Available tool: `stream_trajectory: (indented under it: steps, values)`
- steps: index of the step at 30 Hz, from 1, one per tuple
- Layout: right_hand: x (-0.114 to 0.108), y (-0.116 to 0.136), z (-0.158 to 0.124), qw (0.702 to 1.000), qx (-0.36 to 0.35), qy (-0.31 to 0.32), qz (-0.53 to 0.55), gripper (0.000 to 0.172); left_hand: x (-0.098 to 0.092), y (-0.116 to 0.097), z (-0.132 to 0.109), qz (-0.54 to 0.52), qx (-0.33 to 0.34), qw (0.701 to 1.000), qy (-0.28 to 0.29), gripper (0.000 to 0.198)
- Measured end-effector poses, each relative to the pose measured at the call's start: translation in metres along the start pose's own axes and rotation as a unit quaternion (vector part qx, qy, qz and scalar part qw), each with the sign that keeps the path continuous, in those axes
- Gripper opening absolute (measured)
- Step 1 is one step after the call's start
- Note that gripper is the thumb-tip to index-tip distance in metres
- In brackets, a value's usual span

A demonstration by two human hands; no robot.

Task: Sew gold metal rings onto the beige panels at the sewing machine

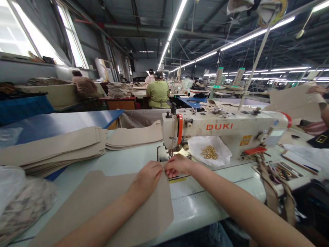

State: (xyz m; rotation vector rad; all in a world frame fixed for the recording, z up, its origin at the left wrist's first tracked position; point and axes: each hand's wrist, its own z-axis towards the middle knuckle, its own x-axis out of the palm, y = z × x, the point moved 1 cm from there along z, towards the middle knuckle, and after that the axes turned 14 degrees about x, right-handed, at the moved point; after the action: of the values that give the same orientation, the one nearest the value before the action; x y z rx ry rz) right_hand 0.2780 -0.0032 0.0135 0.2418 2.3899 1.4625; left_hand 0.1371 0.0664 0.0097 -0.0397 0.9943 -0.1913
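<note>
A large beige panel (108,195) of fabric or leather lies on the sewing table, its upper right edge close to the needle area of a white sewing machine (200,128). Over this panel rests my left hand (147,176), its fingers bent together and gripping the edge. Right beside it, my right hand (178,164) is closed in a pinch at the same edge, just below the presser foot (171,152). Whatever small piece may lie between my right fingertips is hidden.
Stacks of cut beige panels (56,144) lie at left, with a plastic bag (23,195) nearer. Behind the needle sits a white liner with small gold metal pieces (209,152). A tool tray (285,171) and hanging straps (268,185) are at right. Other people work beyond.
</note>
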Motion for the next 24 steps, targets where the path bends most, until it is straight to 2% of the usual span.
stream_trajectory:
  steps: [4,8,13,15,18,21,22,24]
  values:
    - [0.0,0.002,0.004,0.997,-0.002,0.005,-0.082,0.021,0.005,0.002,0.002,0.014,0.003,1.0,0.003,0.021]
    - [0.0,0.002,0.004,0.987,-0.036,-0.029,-0.154,0.02,0.004,0.001,0.006,0.019,0.0,1.0,0.015,0.021]
    - [-0.006,-0.007,-0.013,0.955,-0.129,-0.122,-0.236,0.016,0.003,0.001,0.008,0.028,-0.006,0.999,0.022,0.019]
    - [-0.009,-0.014,-0.022,0.937,-0.18,-0.138,-0.266,0.012,0.004,0.001,0.007,0.026,-0.011,0.999,0.022,0.018]
    - [-0.012,-0.024,-0.031,0.896,-0.262,-0.148,-0.327,0.014,0.005,0.002,0.006,0.022,-0.009,1.0,0.013,0.018]
    - [-0.012,-0.03,-0.032,0.819,-0.344,-0.183,-0.421,0.017,0.005,0.002,0.006,0.024,-0.005,1.0,0.005,0.019]
    - [-0.011,-0.03,-0.032,0.797,-0.359,-0.193,-0.445,0.018,0.004,0.002,0.006,0.023,-0.004,1.0,0.006,0.019]
    - [-0.01,-0.03,-0.031,0.775,-0.371,-0.199,-0.471,0.018,0.004,0.002,0.006,0.017,-0.006,1.0,0.011,0.02]
